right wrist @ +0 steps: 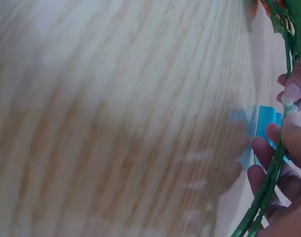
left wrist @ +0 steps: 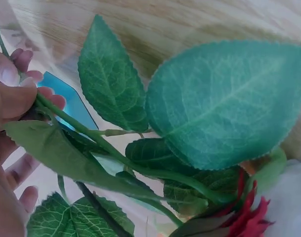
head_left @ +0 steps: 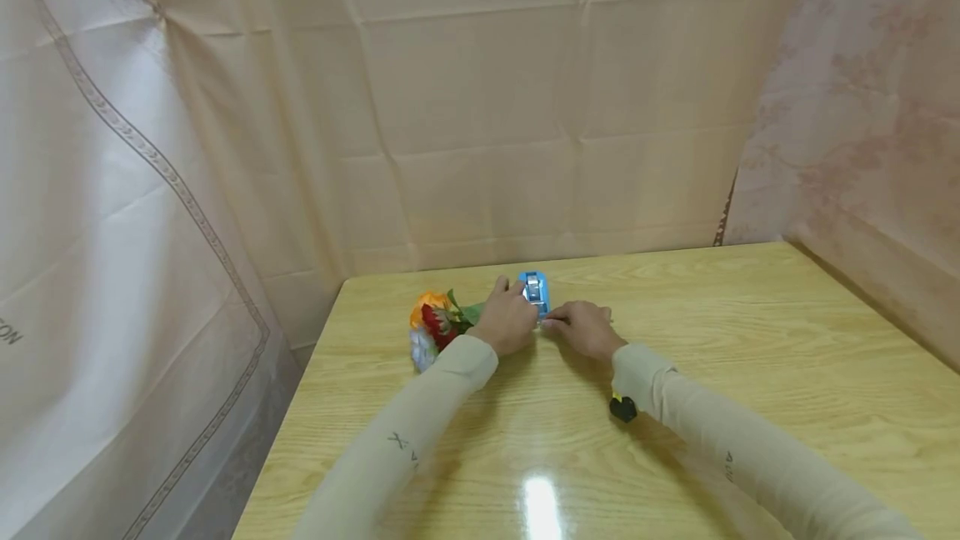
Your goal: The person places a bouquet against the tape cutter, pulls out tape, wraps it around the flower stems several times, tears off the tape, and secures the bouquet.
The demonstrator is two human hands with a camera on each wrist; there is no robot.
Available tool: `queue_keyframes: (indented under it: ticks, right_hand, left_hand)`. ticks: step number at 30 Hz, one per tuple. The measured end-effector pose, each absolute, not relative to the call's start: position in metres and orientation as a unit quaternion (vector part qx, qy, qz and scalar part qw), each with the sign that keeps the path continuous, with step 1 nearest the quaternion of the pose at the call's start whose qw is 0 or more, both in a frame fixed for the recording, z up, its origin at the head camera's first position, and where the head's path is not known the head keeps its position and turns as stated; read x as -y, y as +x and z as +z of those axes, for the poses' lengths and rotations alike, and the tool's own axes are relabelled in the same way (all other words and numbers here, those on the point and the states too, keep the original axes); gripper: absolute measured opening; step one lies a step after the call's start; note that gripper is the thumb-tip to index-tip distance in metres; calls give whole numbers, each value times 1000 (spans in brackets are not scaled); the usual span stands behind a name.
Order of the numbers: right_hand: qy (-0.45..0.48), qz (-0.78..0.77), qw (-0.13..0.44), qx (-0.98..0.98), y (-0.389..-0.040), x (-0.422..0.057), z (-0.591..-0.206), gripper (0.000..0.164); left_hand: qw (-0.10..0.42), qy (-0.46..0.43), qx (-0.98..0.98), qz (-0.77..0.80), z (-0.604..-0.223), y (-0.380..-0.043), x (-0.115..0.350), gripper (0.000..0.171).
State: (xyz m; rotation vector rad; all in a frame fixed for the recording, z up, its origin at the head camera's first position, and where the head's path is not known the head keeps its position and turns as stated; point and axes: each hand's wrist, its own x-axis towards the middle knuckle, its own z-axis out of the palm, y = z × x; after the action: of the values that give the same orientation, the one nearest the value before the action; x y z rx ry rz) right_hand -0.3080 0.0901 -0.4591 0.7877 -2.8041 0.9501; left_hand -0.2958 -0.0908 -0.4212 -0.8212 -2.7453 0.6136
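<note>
My left hand [head_left: 508, 322] pinches the green stems [left wrist: 108, 147] of a small bunch of flowers between thumb and fingers. An orange flower [head_left: 430, 304], a red one [head_left: 437, 325] and a pale one [head_left: 422, 348] lie left of that hand. Large green leaves [left wrist: 224, 103] spread beside it in the left wrist view. Close to the left fingertips, my right hand [head_left: 588, 329] grips the same stems [right wrist: 269, 192] lower down, their ends running past its fingers. Something small and clear, perhaps tape, shows on the stems between both thumbs. A blue tape dispenser [head_left: 543, 283] stands just beyond the hands.
The hands work near the far edge of a wooden table [head_left: 712, 332]. A small black and yellow thing [head_left: 622, 408] shows under the right cuff. Beige cloth [head_left: 480, 98] hangs behind the table, with more cloth at both sides.
</note>
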Motion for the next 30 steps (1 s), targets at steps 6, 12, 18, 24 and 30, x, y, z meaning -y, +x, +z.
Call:
queue_keyframes:
  ticks: [6,12,18,24,30]
  right_hand:
    - [260,297,33,918,-310,-87,-456,23]
    - [261,296,55,917,-312,-87,-457,19]
    - [259,306,87,912,-312,-88,-458,12]
    - [249,329,92,906,-312,-89,-456,11]
    - [244,329,91,908,-310,-90,-459,13]
  left_hand:
    - [127,-294,918,233,-421,-294,91,29]
    - [136,-306,907,255,-422,-291,90,36]
    - [86,-277,943,161,-419,-297,90,20]
    - [29,-232,971,47,-413,-308,93,9]
    - [-28,-205,978,0,-410,-309,94,21]
